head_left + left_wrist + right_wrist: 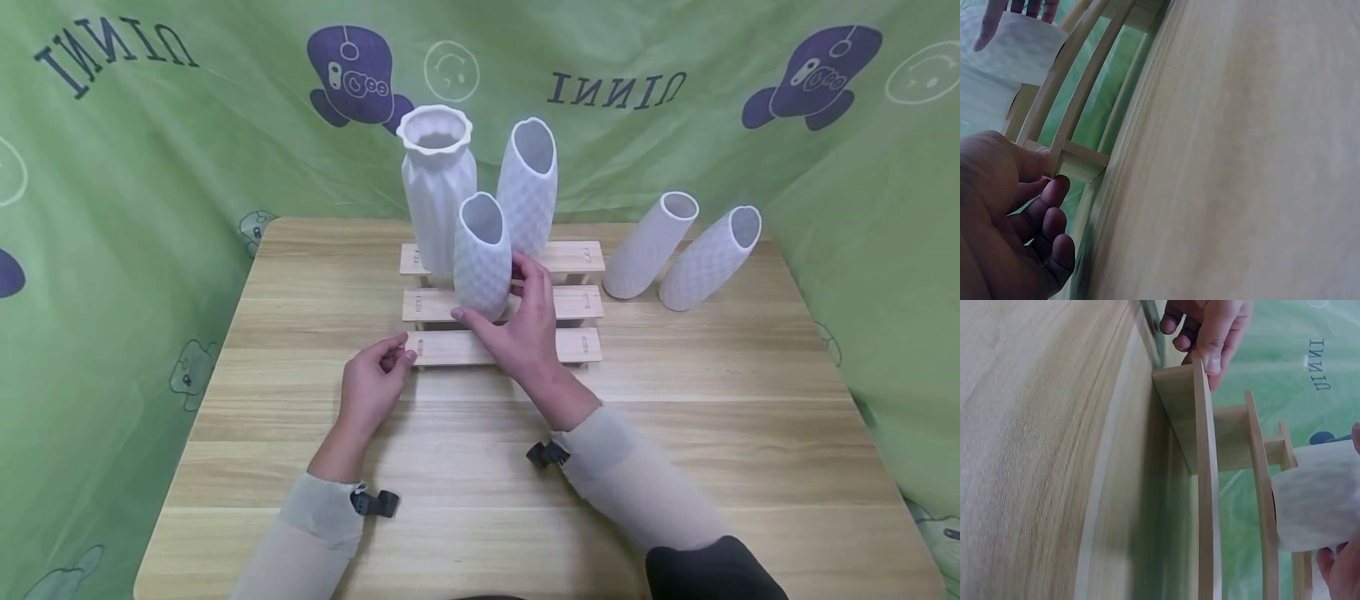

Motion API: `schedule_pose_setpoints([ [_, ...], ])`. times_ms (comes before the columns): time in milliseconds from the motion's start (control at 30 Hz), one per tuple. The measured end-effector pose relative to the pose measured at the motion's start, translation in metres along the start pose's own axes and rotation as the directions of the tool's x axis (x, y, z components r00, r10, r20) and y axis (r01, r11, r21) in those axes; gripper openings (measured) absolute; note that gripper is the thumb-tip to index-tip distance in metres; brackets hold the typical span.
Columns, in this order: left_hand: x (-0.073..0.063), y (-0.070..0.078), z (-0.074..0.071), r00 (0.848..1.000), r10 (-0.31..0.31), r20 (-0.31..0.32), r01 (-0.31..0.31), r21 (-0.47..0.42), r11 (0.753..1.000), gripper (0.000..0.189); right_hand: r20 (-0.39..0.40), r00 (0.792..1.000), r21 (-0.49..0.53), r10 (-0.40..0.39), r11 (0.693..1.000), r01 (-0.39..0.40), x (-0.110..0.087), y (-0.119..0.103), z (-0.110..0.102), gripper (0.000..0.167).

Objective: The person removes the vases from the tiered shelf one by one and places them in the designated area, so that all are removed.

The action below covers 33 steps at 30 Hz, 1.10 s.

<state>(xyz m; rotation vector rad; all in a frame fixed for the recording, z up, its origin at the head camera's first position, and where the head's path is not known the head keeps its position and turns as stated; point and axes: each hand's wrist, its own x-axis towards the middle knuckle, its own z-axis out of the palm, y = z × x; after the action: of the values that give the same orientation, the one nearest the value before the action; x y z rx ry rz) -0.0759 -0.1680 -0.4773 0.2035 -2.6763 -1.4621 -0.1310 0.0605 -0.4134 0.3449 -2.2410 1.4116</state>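
My right hand (527,333) grips the lower part of a short white vase (482,260) with a slanted mouth and dimpled surface. Thumb in front, fingers at its right side, the vase stands upright on the middle step of a three-tier wooden rack (450,347). At the rack's front left corner, my left hand (372,379) pinches the end of the lowest board between thumb and fingers, plain in the left wrist view. Behind, a tall fluted vase (441,196) with a wavy rim and a taller dimpled vase (528,192) occupy the top step.
Right of the rack, a slim white vase (648,247) and another dimpled vase (710,260) stand on the wooden table (300,333). A green patterned cloth (247,108) hangs behind the table and along its sides.
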Motion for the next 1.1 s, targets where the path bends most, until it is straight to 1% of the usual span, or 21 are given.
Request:
schedule_pose_setpoints([
  [267, 0.000, 0.000, 0.000, 1.000, 0.010, -0.007, -0.010, -0.003, 1.000, 0.033, -0.048, 0.999, -0.019, -0.010, 1.000, 0.009, 0.001, 0.000, 0.007, 0.096],
  [433, 0.000, 0.000, 0.000, 1.000, 0.005, -0.006, -0.005, 0.001, 1.000, 0.033, -0.061, 0.998, -0.021, -0.016, 1.000, 0.015, 0.002, 0.000, 0.007, 0.092],
  [767, 0.000, -0.002, 0.001, 1.000, 0.007, -0.008, -0.007, 0.002, 1.000, 0.033, -0.065, 0.998, 0.019, -0.006, 1.000, 0.007, 0.001, -0.002, 0.005, 0.092],
  [900, 0.000, -0.001, 0.002, 1.000, 0.011, -0.007, -0.011, -0.001, 1.000, 0.033, -0.065, 0.998, 0.023, -0.015, 1.000, 0.017, 0.000, -0.004, 0.002, 0.091],
  [1100, 0.000, -0.002, 0.001, 1.000, 0.006, -0.006, -0.006, 0.009, 1.000, 0.033, -0.085, 0.996, 0.014, -0.035, 0.999, 0.036, -0.001, -0.005, -0.004, 0.087],
])
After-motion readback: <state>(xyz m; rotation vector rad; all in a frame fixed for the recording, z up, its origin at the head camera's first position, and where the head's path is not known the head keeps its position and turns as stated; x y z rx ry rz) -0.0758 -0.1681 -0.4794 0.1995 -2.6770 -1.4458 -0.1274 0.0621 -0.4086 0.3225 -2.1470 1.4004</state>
